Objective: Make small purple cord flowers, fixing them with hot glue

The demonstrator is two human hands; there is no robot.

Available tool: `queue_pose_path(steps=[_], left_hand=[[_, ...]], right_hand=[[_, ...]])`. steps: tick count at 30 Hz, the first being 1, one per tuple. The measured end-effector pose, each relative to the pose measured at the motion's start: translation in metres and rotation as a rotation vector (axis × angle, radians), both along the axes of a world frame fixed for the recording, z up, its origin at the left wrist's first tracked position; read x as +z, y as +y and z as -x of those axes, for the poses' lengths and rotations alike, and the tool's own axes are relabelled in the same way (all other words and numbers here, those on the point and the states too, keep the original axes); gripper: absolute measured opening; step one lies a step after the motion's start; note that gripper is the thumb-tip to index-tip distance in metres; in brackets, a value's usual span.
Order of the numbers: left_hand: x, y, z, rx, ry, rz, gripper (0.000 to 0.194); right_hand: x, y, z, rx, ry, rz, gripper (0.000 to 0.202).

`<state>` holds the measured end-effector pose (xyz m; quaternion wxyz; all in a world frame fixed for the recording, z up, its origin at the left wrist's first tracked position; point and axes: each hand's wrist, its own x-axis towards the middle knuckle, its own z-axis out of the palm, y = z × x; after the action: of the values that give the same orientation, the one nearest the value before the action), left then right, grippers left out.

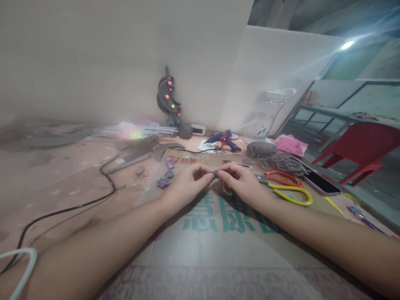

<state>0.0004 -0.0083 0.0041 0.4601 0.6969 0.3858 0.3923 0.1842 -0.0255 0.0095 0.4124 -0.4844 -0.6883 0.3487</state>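
Note:
Between the fingertips of both hands is a small dark grey and purple piece (pixel 215 174), mostly covered by the fingers. My left hand (pixel 191 183) pinches it from the left, and my right hand (pixel 239 183) pinches it from the right. The two hands meet over a printed board (pixel 200 241) with green characters. Just left of my left hand lie several small purple and grey flower-like pieces (pixel 163 182). Scissors (pixel 290 200) with red and yellow handles lie beside my right hand.
Behind the hands are a blue glue gun (pixel 221 138), grey yarn (pixel 261 149) and a clear bottle (pixel 265 118). A phone (pixel 321 182) lies at the right. A black cable (pixel 78 206) crosses the left side. A grey crescent decoration (pixel 167 98) stands against the wall. Beyond is a red chair (pixel 365 146).

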Motion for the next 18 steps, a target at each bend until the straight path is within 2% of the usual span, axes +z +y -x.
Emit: queue_pose_path(steps=[6,12,18], left_hand=[[-0.0043,0.0016,0.0006,-0.064,-0.047,0.031,0.026],[-0.0023,0.0001,0.0001,-0.028,0.014,0.012,0.022],[-0.001,0.0008,-0.0009,0.006,0.029,-0.006,0.019]], right_hand=[[-0.0003,-0.0002,0.0005,-0.031,-0.042,-0.019,0.027],[0.0024,-0.0021,0.0013,-0.024,-0.068,-0.033,0.029],[-0.0025,0.0016,-0.0007,0.008,0.023,0.009,0.031]])
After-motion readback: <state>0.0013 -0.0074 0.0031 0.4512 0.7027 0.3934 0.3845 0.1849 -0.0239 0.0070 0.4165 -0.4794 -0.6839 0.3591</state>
